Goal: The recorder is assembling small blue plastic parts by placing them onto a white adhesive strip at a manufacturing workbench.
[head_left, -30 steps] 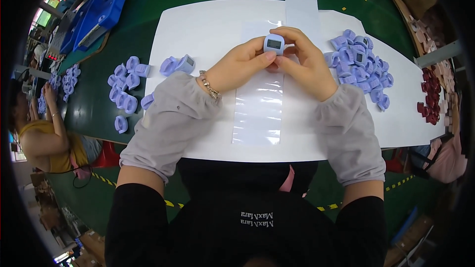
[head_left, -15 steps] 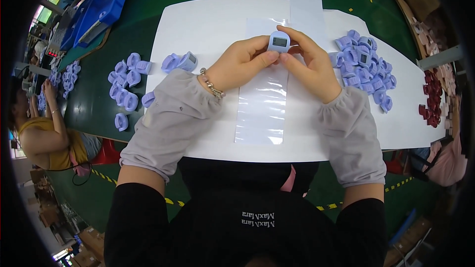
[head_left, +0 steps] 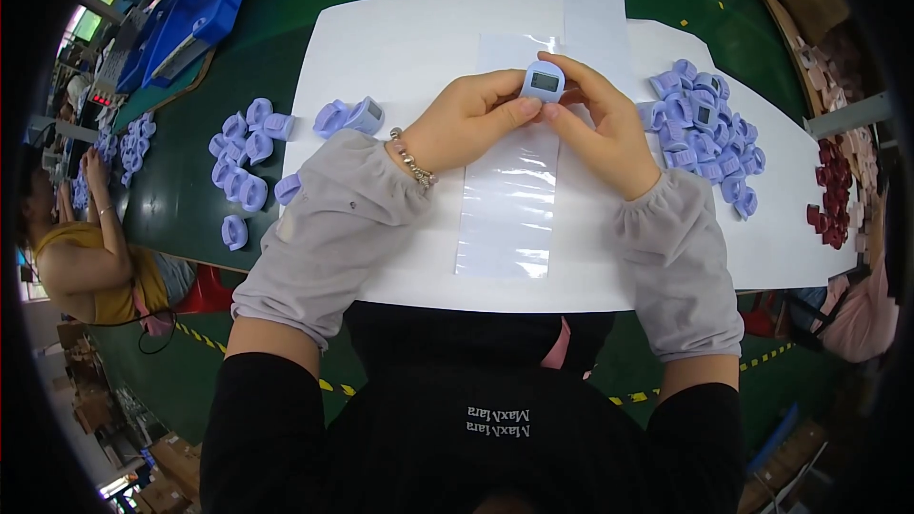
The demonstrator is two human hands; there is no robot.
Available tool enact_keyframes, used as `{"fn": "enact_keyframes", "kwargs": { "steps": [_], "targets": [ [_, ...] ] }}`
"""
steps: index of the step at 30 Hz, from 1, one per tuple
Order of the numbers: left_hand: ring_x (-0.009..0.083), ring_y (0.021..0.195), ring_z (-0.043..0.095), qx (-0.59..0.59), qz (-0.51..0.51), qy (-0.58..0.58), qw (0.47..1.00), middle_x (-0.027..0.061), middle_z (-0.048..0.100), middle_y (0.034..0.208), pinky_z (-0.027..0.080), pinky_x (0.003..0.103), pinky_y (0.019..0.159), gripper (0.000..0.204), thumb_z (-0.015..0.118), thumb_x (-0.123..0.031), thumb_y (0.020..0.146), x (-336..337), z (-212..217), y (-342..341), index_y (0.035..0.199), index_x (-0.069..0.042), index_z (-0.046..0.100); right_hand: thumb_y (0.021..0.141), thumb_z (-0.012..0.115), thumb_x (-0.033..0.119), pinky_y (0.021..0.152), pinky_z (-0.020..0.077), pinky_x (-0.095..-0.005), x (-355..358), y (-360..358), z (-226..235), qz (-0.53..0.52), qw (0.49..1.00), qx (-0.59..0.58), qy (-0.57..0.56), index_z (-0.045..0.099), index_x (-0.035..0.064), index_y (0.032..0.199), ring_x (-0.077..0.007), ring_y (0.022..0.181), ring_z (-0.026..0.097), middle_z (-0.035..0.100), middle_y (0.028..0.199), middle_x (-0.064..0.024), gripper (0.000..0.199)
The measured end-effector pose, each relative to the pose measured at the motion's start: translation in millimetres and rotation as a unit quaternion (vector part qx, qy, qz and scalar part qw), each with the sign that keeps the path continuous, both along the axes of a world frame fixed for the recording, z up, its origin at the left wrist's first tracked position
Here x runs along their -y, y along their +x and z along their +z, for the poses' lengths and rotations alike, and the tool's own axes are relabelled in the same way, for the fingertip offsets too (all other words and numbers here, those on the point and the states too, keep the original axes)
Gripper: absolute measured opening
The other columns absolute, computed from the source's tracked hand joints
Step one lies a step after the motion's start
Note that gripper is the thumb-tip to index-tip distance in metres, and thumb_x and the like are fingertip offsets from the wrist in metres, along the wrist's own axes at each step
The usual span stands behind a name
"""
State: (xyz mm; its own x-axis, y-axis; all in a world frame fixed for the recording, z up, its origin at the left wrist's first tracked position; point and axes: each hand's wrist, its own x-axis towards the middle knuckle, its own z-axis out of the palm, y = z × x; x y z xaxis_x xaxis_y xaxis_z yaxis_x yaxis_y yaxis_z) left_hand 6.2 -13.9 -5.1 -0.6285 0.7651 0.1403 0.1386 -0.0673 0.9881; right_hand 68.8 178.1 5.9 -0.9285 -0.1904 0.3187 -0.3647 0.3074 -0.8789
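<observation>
Over the white sheet, I hold a small lavender digital watch (head_left: 544, 82) with its grey display facing up toward me. My left hand (head_left: 473, 122) pinches its left and lower side between thumb and fingers. From the other side, my right hand (head_left: 606, 133) has its thumb at the lower edge and its index finger curled over the top; the other fingers are partly hidden. Below the hands lies a long clear plastic sleeve (head_left: 506, 219). To the right sits a heap of similar lavender watches (head_left: 705, 124), and two more watches (head_left: 348, 117) rest beside my left wrist.
White sheet (head_left: 400, 29) covers much of the green table (head_left: 171, 214). Loose lavender watches (head_left: 238, 148) lie at left, dark red pieces (head_left: 833, 195) at far right. A white paper strip (head_left: 594, 24) and blue tray (head_left: 205, 9) lie farther back. A co-worker (head_left: 90, 247) sits at left.
The whole view has shifted very slightly. Both hands keep the same grip on the watch, which is turned a little.
</observation>
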Motion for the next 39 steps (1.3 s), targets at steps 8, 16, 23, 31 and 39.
{"fn": "enact_keyframes", "kwargs": {
  "steps": [8,16,23,31,39],
  "targets": [
    [0.0155,0.104,0.057,0.001,-0.028,-0.016,0.999,0.009,0.059,0.114,0.045,0.03,0.094,0.037,0.047,-0.023,0.098,2,1,-1,0.124,0.003,0.051,0.085,0.059,0.007,0.094,0.0426,-0.0312,1,-1,-1,-0.008,1.0,0.011,-0.007,0.05,-0.0015,0.123,-0.0175,0.104,0.056,0.058,0.115,-0.0082,0.04],
    [0.0157,0.103,0.057,0.009,-0.034,-0.007,0.999,0.0086,0.059,0.114,0.045,0.03,0.093,0.037,0.046,-0.024,0.099,2,-3,0,0.123,0.003,0.051,0.085,0.059,0.007,0.094,0.0424,-0.0318,3,2,4,-0.005,1.0,0.024,-0.005,0.05,-0.0011,0.123,-0.0179,0.105,0.056,0.058,0.114,-0.0082,0.04],
    [0.0155,0.105,0.057,0.005,-0.032,-0.016,0.999,0.0094,0.059,0.115,0.045,0.03,0.094,0.034,0.047,-0.019,0.098,0,-1,0,0.123,0.004,0.051,0.086,0.06,0.009,0.095,0.0418,-0.0318,4,1,3,-0.003,0.999,0.026,-0.041,0.05,-0.0008,0.124,-0.018,0.106,0.055,0.057,0.115,-0.0094,0.04],
    [0.0158,0.091,0.062,0.008,0.144,0.022,0.989,0.0102,0.064,0.1,0.05,0.027,0.085,0.03,0.053,-0.014,0.095,1,0,-11,0.119,0.004,0.053,0.078,0.068,0.015,0.095,0.0386,-0.0359,-11,0,0,-0.018,0.949,-0.114,0.293,0.061,0.0045,0.113,-0.028,0.108,0.052,0.057,0.115,-0.0117,0.037],
    [0.0137,0.089,0.061,0.019,0.147,0.016,0.989,0.0089,0.065,0.095,0.05,0.026,0.08,0.029,0.058,-0.015,0.092,-2,-4,-11,0.115,0.001,0.052,0.077,0.069,0.013,0.091,0.0394,-0.0346,-3,0,-2,-0.019,0.938,-0.08,0.338,0.065,0.0047,0.103,-0.0249,0.103,0.054,0.061,0.107,-0.009,0.028]
  ]
}}
